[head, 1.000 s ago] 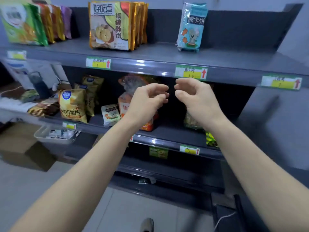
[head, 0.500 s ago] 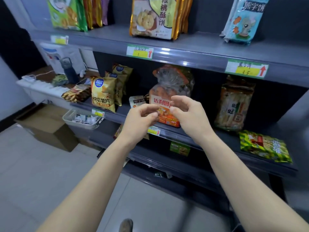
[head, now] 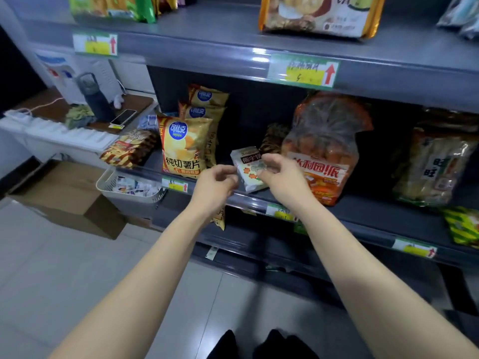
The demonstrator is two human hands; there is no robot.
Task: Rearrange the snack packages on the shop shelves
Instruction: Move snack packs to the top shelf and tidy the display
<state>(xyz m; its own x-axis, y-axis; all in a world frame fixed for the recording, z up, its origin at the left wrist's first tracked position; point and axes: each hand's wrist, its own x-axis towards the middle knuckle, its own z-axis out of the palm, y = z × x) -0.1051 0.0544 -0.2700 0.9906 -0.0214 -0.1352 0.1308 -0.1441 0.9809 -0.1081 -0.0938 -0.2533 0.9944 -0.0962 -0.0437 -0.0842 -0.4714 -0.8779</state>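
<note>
Two bare hands reach in at the middle shelf (head: pixel 363 211) of the shop rack. The left hand (head: pixel 216 183) has its fingers loosely curled, its grip on nothing, just beside the left edge of a small white biscuit packet (head: pixel 250 168). The right hand (head: pixel 281 174) is at the packet's right side, fingers bent against it; whether its grip has closed on the wrapper, I cannot tell. The packet leans tilted near the front lip of the shelf, between a yellow potato chip bag (head: pixel 184 146) on its left and a big clear bag of orange bread rolls (head: pixel 324 151) on its right. More chip bags (head: pixel 204 104) stand behind the front one. Further right stands a rice cracker bag (head: pixel 432 167). On the top shelf (head: pixel 233 45) above sits a gold-edged walnut cookie bag (head: pixel 318 14).
</note>
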